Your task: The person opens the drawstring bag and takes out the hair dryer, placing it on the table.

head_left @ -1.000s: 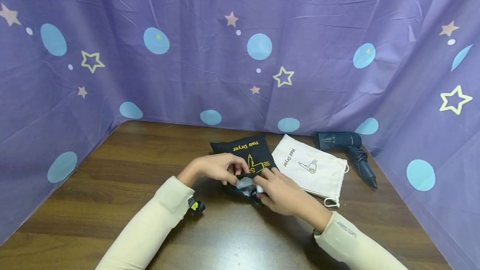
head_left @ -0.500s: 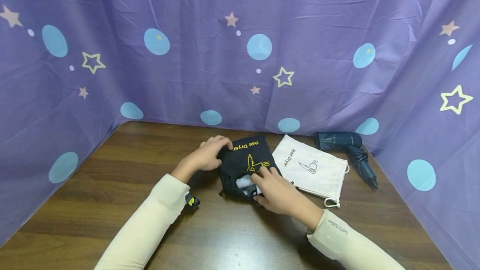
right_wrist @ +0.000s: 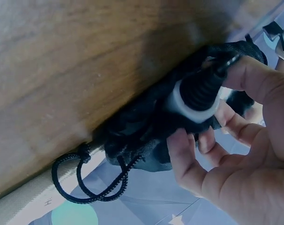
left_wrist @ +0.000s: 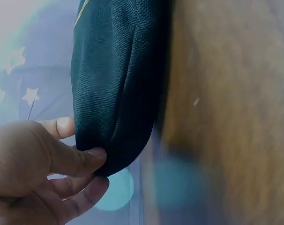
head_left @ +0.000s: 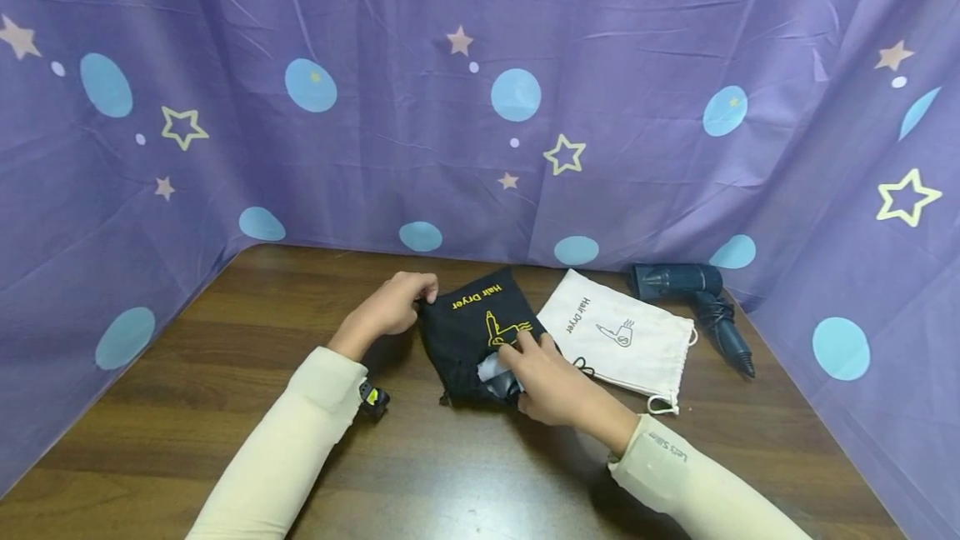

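Observation:
A black drawstring bag (head_left: 453,344) printed "Hair Dryer" in yellow lies at mid-table, its mouth toward the person. My left hand (head_left: 386,307) pinches its far left corner; in the left wrist view, thumb and fingers hold the edge of the black cloth (left_wrist: 104,93). Inside the mouth shows a pale grey-white hair dryer (head_left: 491,369). My right hand (head_left: 551,382) grips its handle end, where the right wrist view shows a white rim and a black ribbed cord sleeve (right_wrist: 200,93). The dryer's other end is hidden in the bag.
Right of the black bag lies a white drawstring bag (head_left: 648,357) with the same print. Beyond it, near the table's right edge, rests a dark blue hair dryer (head_left: 678,282) with its cord wound round the handle. A purple curtain (head_left: 420,148) encloses the table.
My left hand has left the bag's mouth and moved away to its far left corner, now pinched and drawn slightly left. My right hand stays at the mouth on the dryer.

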Tool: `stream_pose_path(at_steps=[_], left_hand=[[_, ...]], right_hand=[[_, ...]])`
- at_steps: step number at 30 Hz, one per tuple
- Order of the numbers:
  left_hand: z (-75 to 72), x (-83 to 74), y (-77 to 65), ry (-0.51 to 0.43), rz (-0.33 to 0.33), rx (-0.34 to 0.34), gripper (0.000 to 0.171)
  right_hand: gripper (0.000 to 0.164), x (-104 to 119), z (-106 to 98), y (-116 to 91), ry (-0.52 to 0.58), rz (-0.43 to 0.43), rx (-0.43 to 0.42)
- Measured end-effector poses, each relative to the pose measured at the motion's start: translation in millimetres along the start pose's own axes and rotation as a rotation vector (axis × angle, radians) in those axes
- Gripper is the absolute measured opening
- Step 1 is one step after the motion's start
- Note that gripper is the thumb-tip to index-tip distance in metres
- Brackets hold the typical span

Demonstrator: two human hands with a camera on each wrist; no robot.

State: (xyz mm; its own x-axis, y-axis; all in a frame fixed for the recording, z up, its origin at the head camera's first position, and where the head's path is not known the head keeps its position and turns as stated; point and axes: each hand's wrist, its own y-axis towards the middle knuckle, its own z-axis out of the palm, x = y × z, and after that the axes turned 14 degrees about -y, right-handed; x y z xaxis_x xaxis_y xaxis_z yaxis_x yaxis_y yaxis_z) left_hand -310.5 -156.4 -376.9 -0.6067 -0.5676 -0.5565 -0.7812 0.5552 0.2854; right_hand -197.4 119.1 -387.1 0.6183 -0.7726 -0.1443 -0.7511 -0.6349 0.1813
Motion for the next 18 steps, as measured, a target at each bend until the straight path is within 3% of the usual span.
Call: stream_pose_path(at_steps=[5, 12, 15, 18], left_hand=[[-13.7, 4.6, -3.8, -0.026, -0.014, -0.016, 0.042], [-24.6, 13.2, -8.4, 0.030, -0.116, -0.072, 0.039], [-23.2, 14.9, -8.0, 0.052, -0.130, -0.042, 0.038], [-20.3, 15.8, -7.2, 0.032, -0.102, 0.024, 0.035]], right_hand=[[0.051, -1.0, 1.6, -2.1, -0.015, 0.000, -0.020], [0.047, -4.0, 3.0, -7.0, -0.054, -0.027, -0.093], [0.044, -3.9, 4.1, -8.2, -0.103, -0.036, -0.113], [0.043, -3.3, 4.9, -9.3, -0.162, -0.010, -0.109]])
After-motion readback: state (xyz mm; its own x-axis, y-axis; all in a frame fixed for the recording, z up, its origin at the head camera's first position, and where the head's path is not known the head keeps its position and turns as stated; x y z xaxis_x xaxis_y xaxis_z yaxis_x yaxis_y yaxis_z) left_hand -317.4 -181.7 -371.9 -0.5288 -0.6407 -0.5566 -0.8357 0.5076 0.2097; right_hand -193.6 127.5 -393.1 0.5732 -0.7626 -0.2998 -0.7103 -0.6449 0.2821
